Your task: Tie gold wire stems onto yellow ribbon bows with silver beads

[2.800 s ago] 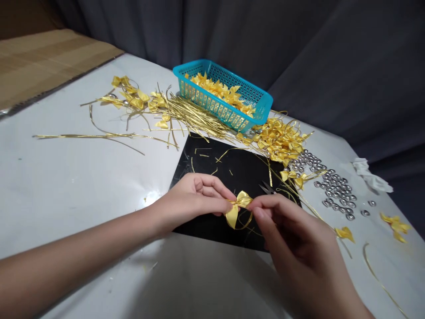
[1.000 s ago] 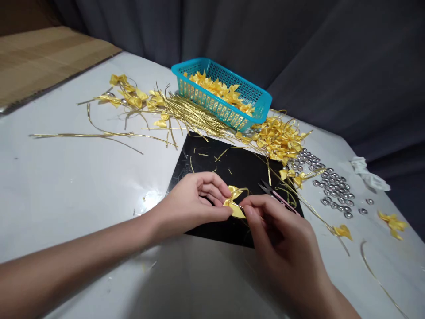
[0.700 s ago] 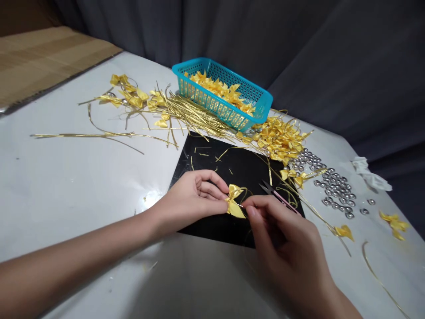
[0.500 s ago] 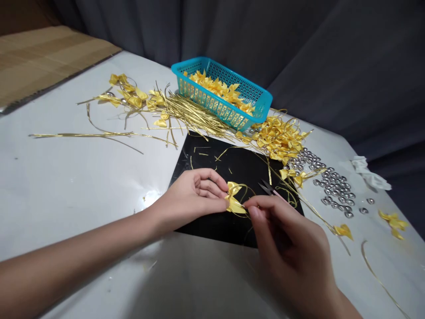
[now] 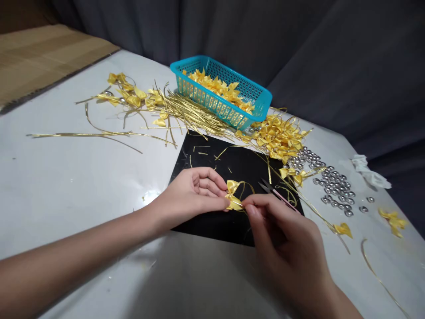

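Observation:
Over the black mat, my left hand pinches a yellow ribbon bow between thumb and fingers. From the bow a thin gold cord loops up and to the right. My right hand is closed at the bow's right side, its thumb and forefinger pinching the end of the gold cord. Small scissors with pink handles lie on the mat just behind my right hand, partly covered by it.
A blue basket of yellow bows stands at the back, with gold cords before it. Finished-looking bows and silver beads lie right. A white cloth is at the far right, cardboard at the left.
My right hand has shifted slightly left, nearer the bow. The bow has turned a little in my left hand's fingers, and the cord loop has moved slightly. More of the scissors shows.

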